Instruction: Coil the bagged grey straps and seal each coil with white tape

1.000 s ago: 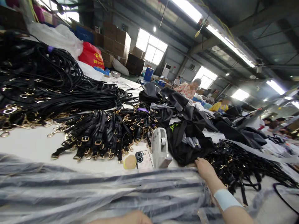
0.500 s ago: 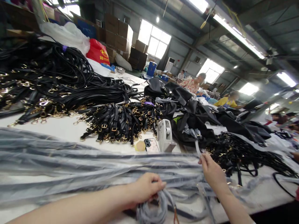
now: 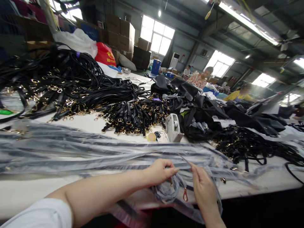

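Observation:
My left hand (image 3: 159, 172) is closed around a bunched bundle of plastic-wrapped straps (image 3: 169, 190) at the near table edge. My right hand (image 3: 201, 186) sits just right of it, fingers pinched on a thin strip of something pulled taut toward the left hand. A small metal clasp (image 3: 185, 195) hangs from the bundle between both hands. Long plastic-sleeved straps (image 3: 71, 152) stretch leftward across the white table (image 3: 78, 125).
Piles of black straps with gold buckles (image 3: 135, 115) and black cords (image 3: 71, 79) cover the table's left and middle. A phone (image 3: 159, 136), a tape dispenser (image 3: 173, 127), black fabric (image 3: 201, 117) and more straps (image 3: 247, 145) lie beyond. Other people sit far back right.
The view has tilted down and both hands have come together at the near edge. My right hand left the black fabric and drew a strip back to the bundle my left hand gathered.

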Demonstrator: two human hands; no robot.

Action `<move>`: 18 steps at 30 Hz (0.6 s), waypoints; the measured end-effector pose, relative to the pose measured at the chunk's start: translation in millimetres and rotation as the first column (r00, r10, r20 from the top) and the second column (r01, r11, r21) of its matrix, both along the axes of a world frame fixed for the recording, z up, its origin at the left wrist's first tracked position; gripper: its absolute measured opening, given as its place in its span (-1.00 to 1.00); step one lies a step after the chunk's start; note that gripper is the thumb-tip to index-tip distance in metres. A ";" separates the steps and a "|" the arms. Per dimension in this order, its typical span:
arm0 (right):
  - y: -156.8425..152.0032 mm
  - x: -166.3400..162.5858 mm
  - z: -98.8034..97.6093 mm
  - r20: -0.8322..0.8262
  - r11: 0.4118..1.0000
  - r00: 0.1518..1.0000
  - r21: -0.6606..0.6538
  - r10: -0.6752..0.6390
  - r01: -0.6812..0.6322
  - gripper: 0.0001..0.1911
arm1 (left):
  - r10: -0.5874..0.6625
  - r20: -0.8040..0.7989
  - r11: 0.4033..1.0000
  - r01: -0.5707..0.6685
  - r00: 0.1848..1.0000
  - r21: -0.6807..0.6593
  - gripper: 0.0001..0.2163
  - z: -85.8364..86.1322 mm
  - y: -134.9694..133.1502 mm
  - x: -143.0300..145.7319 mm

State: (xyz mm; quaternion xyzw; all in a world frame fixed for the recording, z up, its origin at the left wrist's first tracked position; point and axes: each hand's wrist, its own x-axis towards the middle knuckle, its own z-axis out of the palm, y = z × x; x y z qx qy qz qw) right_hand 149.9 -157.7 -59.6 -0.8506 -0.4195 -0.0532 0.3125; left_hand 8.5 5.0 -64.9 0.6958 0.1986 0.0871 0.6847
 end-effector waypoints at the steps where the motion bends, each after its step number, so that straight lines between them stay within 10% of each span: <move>1: -0.2 -2.7 -3.5 -0.036 0.999 0.999 0.028 0.028 -0.027 -0.55 | -0.008 0.001 1.000 0.008 1.000 0.017 -0.59 0.4 -0.9 -0.6; 9: -23.0 -55.5 28.4 0.204 0.962 0.979 0.261 0.025 -0.079 -0.81 | 0.180 0.032 0.981 -0.182 0.983 0.063 -0.58 -2.8 15.4 5.9; 18: -14.3 -64.2 40.6 0.411 0.976 0.885 -0.066 0.218 -0.210 -0.72 | 0.205 0.110 0.953 -0.224 0.973 0.205 -0.65 1.4 19.7 1.7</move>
